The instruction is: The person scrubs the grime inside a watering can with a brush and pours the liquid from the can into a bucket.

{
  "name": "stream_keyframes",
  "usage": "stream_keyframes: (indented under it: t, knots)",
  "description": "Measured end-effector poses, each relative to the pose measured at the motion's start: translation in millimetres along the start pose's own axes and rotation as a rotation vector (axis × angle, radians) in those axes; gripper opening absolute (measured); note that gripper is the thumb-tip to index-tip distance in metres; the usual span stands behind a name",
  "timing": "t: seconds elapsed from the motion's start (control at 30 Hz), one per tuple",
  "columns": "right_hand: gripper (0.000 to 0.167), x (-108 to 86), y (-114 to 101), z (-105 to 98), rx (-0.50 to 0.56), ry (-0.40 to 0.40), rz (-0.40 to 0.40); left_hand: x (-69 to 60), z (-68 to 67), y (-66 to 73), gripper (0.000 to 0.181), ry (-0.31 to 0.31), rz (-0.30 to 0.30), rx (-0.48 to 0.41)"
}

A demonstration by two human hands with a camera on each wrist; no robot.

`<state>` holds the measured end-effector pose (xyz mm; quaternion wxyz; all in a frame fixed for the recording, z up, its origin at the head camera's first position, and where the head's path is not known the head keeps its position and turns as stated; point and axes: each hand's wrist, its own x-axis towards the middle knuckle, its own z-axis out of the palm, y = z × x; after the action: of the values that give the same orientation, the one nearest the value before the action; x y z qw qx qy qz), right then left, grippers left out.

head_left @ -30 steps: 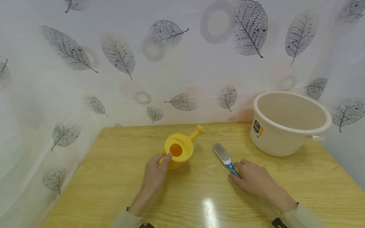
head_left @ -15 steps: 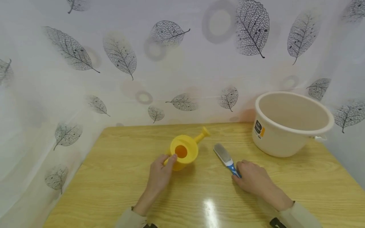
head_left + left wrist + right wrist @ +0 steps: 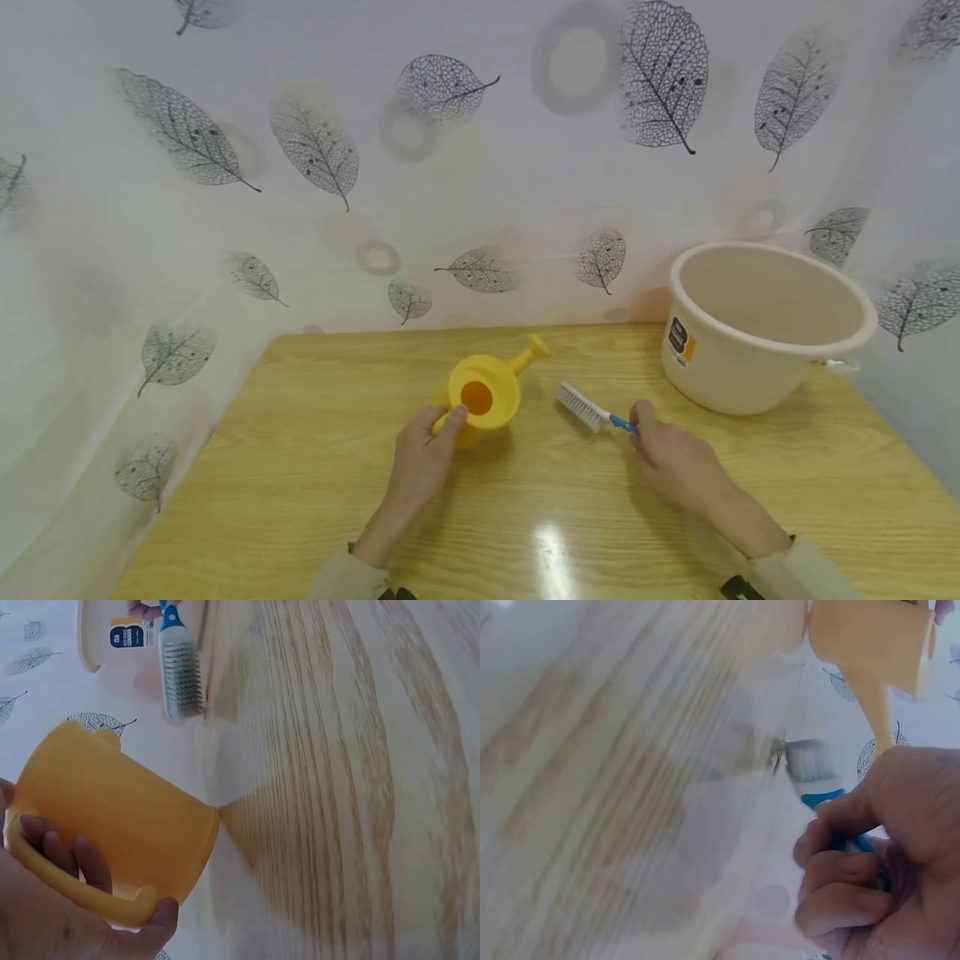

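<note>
My left hand point(image 3: 422, 458) holds a yellow toy watering can point(image 3: 501, 390) by its side handle, thumb near the round top opening. In the left wrist view, fingers curl through the handle and the can point(image 3: 124, 799) is seen from the side. Its spout points to the back right. My right hand point(image 3: 678, 462) grips the blue handle of a small white scrub brush point(image 3: 581, 406), whose bristles face down and left. The right wrist view shows the fingers wrapped round that handle, with the brush head point(image 3: 814, 765) poking out. Whether the bristles touch the table cannot be told.
A large cream bucket point(image 3: 750, 375) with a dark and orange label stands at the back right of the wooden table point(image 3: 300, 450). Behind the table hangs a pale leaf-printed sheet point(image 3: 480, 192). Light glares on the table's front.
The watering can has shifted slightly right with my left hand. My right hand has firmed its hold on the brush and turned it, so its bristles now show from the side.
</note>
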<state>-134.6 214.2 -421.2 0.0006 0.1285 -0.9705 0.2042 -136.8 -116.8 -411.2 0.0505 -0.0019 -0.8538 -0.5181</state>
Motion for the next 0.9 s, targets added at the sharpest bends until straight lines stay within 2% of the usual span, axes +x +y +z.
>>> stream_keyframes:
  t: [0.1,0.23,0.47,0.67,0.9]
  knots:
    - [0.021,-2.2,-0.2,-3.6,-0.018,0.044,0.002,1.7,0.3,-0.6,0.039,-0.044,0.053,0.053]
    - [0.018,-6.7,-2.0,-13.6,-0.008,0.100,-0.002,2.7,-0.2,-0.3,0.030,-0.101,0.157,0.136]
    - [0.009,-16.2,-2.3,-30.0,0.006,0.189,-0.053,1.6,2.0,-3.2,0.023,-0.115,0.324,0.221]
    - [0.011,-20.2,-5.7,-40.8,0.027,0.272,-0.160,1.0,2.9,-3.9,0.018,-0.116,0.378,0.268]
    - [0.030,-18.4,-11.5,-48.5,0.001,0.323,-0.347,0.9,3.7,-4.2,0.020,-0.149,0.415,0.368]
